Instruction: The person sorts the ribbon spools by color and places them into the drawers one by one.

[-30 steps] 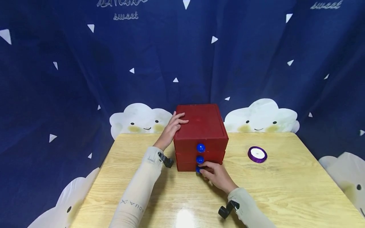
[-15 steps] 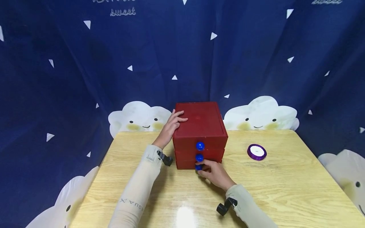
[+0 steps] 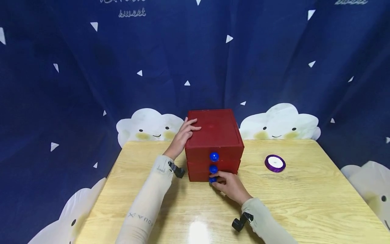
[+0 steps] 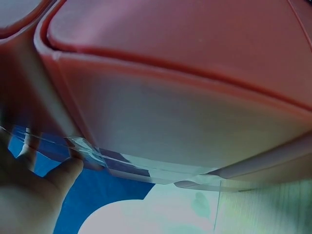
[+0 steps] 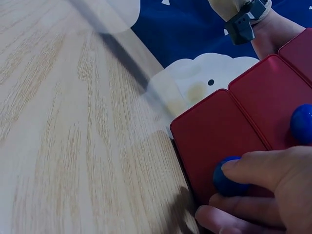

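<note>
A red box of stacked drawers (image 3: 213, 128) stands on the wooden table, with round blue knobs down its front. My left hand (image 3: 182, 137) rests on the box's upper left edge, its fingers spread over the top; part of that hand shows at the lower left of the left wrist view. At the lowest drawer, my right hand (image 3: 231, 186) pinches the bottom blue knob (image 5: 225, 176) between thumb and fingers. Above it are the middle knob (image 3: 213, 169) and the top knob (image 3: 214, 156), untouched. All drawer fronts look closed.
A spool of purple ribbon (image 3: 275, 163) lies on the table (image 3: 304, 196) to the right of the box. Behind the table hangs a dark blue curtain (image 3: 170, 51) with white triangles and clouds. A small black camera (image 3: 242, 222) sits on my right wrist.
The view shifts slightly. Both hands keep their places: the left on the box's top edge, the right at the lowest knob. The drawers look unmoved.
</note>
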{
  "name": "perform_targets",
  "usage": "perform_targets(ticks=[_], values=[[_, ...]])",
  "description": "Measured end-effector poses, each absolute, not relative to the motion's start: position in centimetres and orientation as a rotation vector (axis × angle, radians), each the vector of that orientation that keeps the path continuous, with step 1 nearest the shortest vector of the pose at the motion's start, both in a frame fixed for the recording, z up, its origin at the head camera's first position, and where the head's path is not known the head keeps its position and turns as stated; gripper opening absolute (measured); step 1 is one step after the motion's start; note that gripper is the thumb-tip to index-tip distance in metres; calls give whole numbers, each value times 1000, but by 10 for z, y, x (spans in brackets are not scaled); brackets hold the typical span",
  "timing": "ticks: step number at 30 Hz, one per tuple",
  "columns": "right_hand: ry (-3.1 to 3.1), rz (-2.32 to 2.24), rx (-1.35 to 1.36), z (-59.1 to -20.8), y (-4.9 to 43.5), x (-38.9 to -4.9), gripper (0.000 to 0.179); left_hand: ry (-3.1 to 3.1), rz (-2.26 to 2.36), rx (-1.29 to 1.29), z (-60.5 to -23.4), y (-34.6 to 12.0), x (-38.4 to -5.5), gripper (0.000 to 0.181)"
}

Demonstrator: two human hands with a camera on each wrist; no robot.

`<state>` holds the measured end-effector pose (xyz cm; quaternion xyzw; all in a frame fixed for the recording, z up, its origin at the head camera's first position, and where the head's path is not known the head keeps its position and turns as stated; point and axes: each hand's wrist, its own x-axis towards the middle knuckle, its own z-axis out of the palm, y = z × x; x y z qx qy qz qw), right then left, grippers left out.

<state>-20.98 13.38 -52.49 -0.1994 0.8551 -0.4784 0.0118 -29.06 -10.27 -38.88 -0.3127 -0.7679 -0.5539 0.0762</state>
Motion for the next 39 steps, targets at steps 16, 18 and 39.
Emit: perform_targets(ticks=[16, 18, 39], values=[[2667, -1529, -546, -522, 132, -207, 21, -2262, -1640, -925, -420, -102, -320, 40], [2658, -1540, -524, -522, 131, -206, 20, -2265, -1638, -922, -419, -102, -320, 40], [2813, -1504, -392, -528, 121, -188, 17, -2287, -1671, -976, -396, -104, -298, 38]])
